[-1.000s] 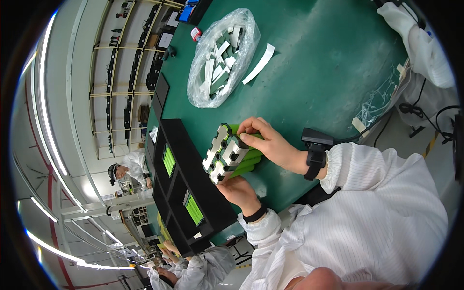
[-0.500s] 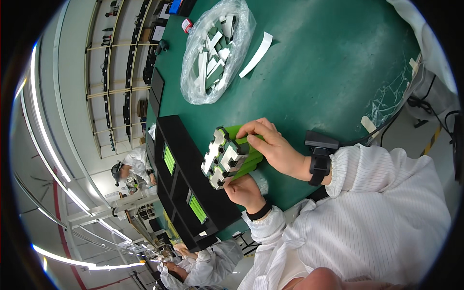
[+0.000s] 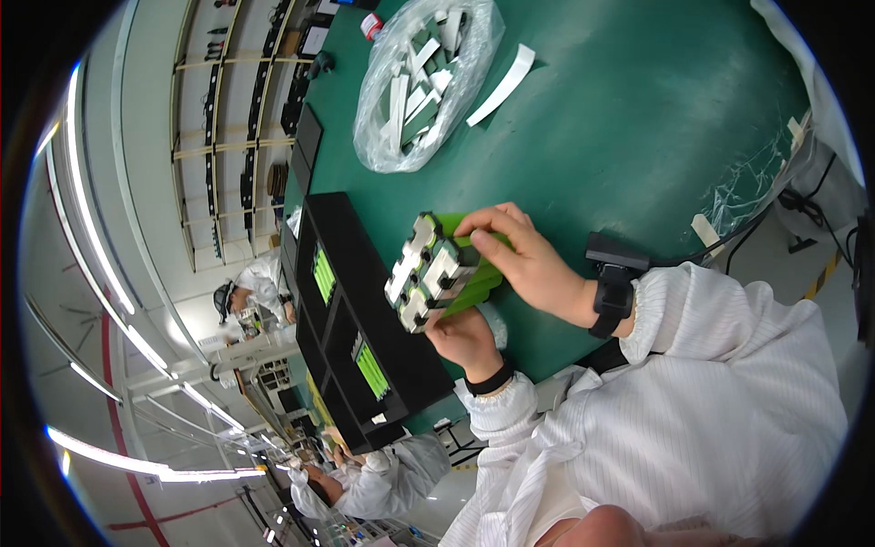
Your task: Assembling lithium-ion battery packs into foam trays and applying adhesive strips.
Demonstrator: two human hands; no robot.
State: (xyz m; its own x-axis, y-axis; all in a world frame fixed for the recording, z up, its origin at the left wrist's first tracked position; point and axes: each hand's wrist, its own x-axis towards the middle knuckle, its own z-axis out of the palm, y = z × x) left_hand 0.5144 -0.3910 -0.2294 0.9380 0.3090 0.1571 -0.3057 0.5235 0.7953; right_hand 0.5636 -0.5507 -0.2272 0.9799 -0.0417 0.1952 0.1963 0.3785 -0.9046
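Both hands [image 3: 533,264] [image 3: 469,339] pinch the green pack [image 3: 447,273] with fingers above the desk [image 3: 638,137]; loosened, it could drop.

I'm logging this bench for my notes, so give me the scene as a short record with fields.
surface: green table
left hand: under the green pack, holding it
right hand: fingers on top of the pack
pack: green cells with white end pieces, held above the table edge
beside it: black tray with green cells in its slots
farther off: clear bag of white parts, loose white strip
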